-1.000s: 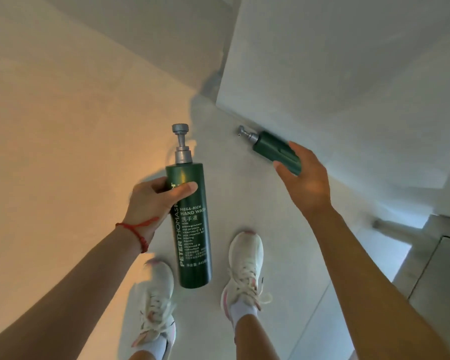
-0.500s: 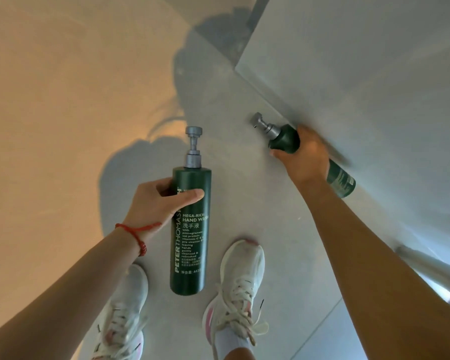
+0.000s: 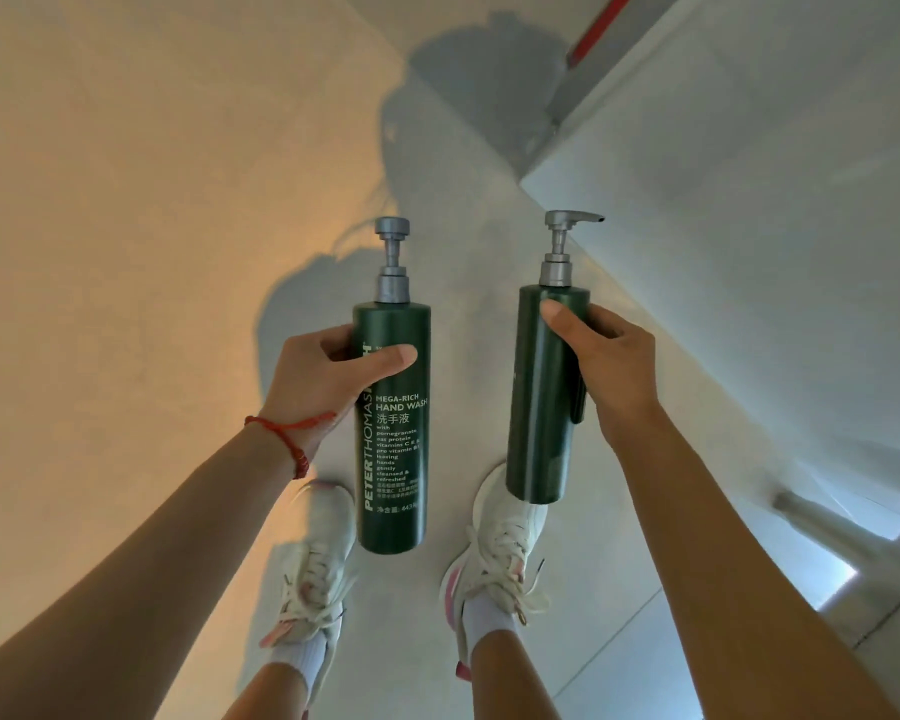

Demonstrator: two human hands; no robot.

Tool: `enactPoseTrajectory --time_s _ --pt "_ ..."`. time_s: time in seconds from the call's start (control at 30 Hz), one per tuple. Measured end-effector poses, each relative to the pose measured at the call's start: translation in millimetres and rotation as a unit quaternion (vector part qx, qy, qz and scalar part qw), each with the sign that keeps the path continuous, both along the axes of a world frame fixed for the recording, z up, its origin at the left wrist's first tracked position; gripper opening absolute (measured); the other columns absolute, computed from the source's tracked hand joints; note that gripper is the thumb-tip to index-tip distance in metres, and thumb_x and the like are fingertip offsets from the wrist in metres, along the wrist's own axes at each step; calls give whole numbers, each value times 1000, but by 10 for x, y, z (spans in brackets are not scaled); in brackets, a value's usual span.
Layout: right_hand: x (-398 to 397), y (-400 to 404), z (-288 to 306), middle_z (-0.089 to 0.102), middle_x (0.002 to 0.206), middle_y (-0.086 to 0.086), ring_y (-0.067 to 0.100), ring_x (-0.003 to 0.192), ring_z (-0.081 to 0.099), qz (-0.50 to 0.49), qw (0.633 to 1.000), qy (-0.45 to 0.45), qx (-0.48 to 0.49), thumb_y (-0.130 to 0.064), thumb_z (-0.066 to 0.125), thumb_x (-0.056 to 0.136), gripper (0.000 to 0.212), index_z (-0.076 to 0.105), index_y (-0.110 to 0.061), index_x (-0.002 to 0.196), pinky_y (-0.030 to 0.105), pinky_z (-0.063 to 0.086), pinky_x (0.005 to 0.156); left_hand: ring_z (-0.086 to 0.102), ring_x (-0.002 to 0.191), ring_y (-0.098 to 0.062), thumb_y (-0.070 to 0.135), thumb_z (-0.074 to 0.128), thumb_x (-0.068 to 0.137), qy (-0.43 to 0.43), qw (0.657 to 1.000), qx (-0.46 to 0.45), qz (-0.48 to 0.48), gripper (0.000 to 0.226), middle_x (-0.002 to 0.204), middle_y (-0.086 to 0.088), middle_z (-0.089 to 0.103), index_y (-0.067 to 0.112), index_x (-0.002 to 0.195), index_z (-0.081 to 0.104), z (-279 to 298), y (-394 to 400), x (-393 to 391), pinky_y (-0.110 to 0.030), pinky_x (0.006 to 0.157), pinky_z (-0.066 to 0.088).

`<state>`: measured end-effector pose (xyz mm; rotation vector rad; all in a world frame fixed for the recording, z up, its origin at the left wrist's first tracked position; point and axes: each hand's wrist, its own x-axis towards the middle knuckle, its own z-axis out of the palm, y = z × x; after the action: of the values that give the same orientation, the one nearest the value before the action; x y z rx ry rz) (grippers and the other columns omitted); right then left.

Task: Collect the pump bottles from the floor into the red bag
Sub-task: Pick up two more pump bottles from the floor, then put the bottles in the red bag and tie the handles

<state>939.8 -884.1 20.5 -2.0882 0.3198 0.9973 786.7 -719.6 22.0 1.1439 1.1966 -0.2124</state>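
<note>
Two dark green pump bottles with grey pumps are held upright above the floor. My left hand [image 3: 328, 379] grips the labelled hand-wash bottle [image 3: 393, 459] near its upper part. My right hand [image 3: 606, 371] grips the second bottle [image 3: 539, 407], whose plain side faces me and whose pump spout points right. Both bottles hang over my white shoes. A red strip [image 3: 598, 26] shows at the top right edge; I cannot tell whether it belongs to the red bag.
Pale grey floor [image 3: 453, 210] runs forward between a warm-lit wall on the left and a white wall or panel [image 3: 749, 200] on the right. My shoes [image 3: 500, 543] stand below the bottles. A grey metal post [image 3: 827, 517] lies at the lower right.
My right hand has lifted the second bottle off the floor by the right wall and turned it upright beside the first. The left hand's bottle stays held, and the view has tilted up.
</note>
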Motion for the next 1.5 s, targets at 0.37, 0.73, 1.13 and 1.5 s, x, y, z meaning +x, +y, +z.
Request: enactPoseTrajectory --time_s 0.37,0.73,1.13,1.5 --pt "-193 858 2237 70 80 -6 -2 61 64 -2 995 26 95 -29 71 73 14 68 -25 86 9 48 53 62 60 -3 24 75 54 -44 998 20 49 12 59 12 69 26 65 72 1964 695 -188 -13 57 49" --pt "-542 1524 4321 70 75 -1 3 59 63 29 989 5 145 -29 72 72 18 71 -16 85 11 47 51 62 55 -1 3 68 73 -100 987 63 108 13 56 11 69 15 76 67 4015 1178 -602 -12 52 48" --pt "-946 1823 5865 70 72 -3 4 60 64 56 975 -19 214 -32 72 72 19 72 -17 84 15 49 53 62 52 -4 3 68 75 -139 964 80 214 10 56 8 68 13 77 67 5486 1206 -1114 -14 50 49" --pt "-1073 2061 6499 64 66 3 11 57 58 220 944 -13 245 -31 70 74 25 70 -7 78 19 48 53 64 55 -2 7 66 77 -154 914 170 334 8 58 10 70 15 81 66 6246 1023 -1499 -13 52 50"
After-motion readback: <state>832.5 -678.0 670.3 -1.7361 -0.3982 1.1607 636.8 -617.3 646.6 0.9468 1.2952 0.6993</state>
